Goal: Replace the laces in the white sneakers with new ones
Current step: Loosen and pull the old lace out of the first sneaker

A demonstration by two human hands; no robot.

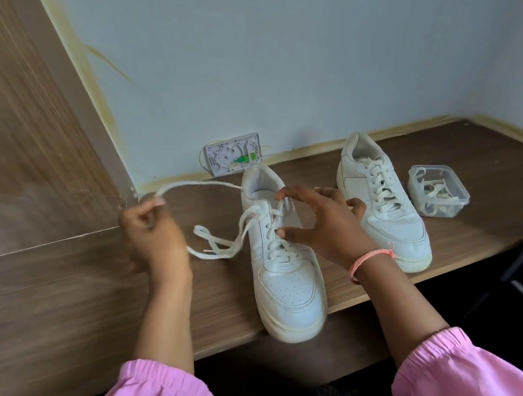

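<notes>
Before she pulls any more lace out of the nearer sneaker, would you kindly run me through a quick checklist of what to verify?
1. Left hand grips the pulled lace: ok.
2. Right hand steadies the near sneaker at its eyelets: ok.
3. Near sneaker fully on the desk: not ok, its toe overhangs the front edge.
4. Other lace end lies loose on the desk, free of knots: cannot tell.
5. Tub holding laces stands beside the far sneaker, in reach: ok.
6. Far sneaker unlaced: not ok, it is fully laced.
</notes>
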